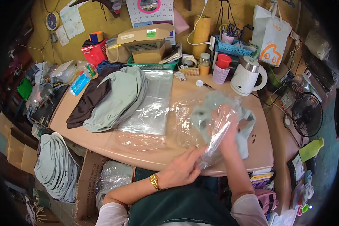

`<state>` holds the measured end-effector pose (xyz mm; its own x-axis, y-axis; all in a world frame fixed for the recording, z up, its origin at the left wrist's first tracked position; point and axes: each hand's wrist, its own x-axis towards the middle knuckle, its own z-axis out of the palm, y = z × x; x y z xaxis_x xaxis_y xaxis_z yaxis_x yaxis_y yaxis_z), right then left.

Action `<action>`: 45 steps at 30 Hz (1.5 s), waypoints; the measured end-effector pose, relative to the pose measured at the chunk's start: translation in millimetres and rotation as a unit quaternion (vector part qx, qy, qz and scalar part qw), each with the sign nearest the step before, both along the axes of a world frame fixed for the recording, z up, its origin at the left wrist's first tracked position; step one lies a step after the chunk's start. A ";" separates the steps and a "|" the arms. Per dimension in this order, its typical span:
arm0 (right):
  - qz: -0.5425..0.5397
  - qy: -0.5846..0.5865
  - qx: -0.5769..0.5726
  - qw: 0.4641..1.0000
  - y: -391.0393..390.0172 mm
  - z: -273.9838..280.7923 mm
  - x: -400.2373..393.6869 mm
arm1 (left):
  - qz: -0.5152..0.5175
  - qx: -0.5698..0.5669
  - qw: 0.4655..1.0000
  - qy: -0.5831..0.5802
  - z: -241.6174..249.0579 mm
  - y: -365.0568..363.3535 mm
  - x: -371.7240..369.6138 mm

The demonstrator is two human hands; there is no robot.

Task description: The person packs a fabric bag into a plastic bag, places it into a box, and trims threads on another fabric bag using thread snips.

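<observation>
My left hand (pixel 182 168), with a gold watch on its wrist, has its fingers closed on the edge of a clear plastic bag (pixel 182 120). My right hand (pixel 226 122) is inside or behind the bag's film, over a pale green cloth (pixel 246 139); blur and glare hide its fingers. Left of the bag lies a stack of flat clear plastic bags (pixel 150 109). Pale green folded cloths (pixel 118 94) and a dark brown cloth (pixel 88 100) lie on the table's left part.
Along the back of the table (pixel 139 155) stand a white kettle (pixel 248 77), a pink cup (pixel 220 73) and a green tray (pixel 152 66). A black fan (pixel 307 114) is at the right. At lower left are piled pale cloths (pixel 55 167) and a cardboard box (pixel 89 184).
</observation>
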<state>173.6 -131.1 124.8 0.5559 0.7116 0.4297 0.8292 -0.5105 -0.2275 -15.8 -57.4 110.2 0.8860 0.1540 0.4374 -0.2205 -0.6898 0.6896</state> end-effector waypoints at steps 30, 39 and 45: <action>0.162 -0.289 -0.053 0.942 81.8 -189.0 12.4 | -0.046 0.286 0.952 0.101 -43.4 10.9 208.5; 0.054 0.024 -0.125 0.990 24.2 -132.3 84.3 | -0.118 0.271 0.951 -0.091 50.4 -42.6 142.9; 0.014 0.111 -0.137 0.984 -18.7 -132.3 105.0 | 0.083 -0.049 0.995 -0.040 -20.3 31.2 69.1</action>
<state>278.6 -149.8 -7.6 0.5934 0.7999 0.0897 0.7889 -0.5558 -0.2621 53.3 -26.2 89.8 0.8075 0.3406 0.4817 -0.1661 -0.6523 0.7395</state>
